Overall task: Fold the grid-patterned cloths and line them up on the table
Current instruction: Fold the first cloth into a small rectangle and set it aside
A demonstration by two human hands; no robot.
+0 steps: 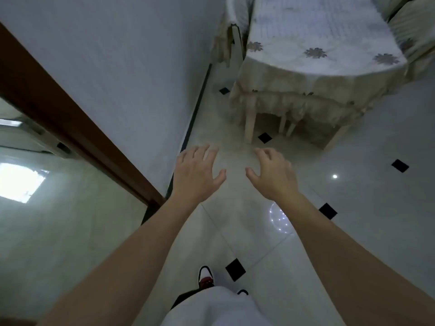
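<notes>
I see the left hand [196, 175] and right hand [274, 174] side by side short of the table [313, 74], above the tiled floor [364, 184]. Their fingers are spread and loosely bent, holding nothing. On the table's flowered cover [294, 27] I cannot pick out any grid-patterned cloths.

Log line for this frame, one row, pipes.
stage: folding not started | left hand: open, empty | right hand: open, empty | table: ahead, cloth-covered, untouched
</notes>
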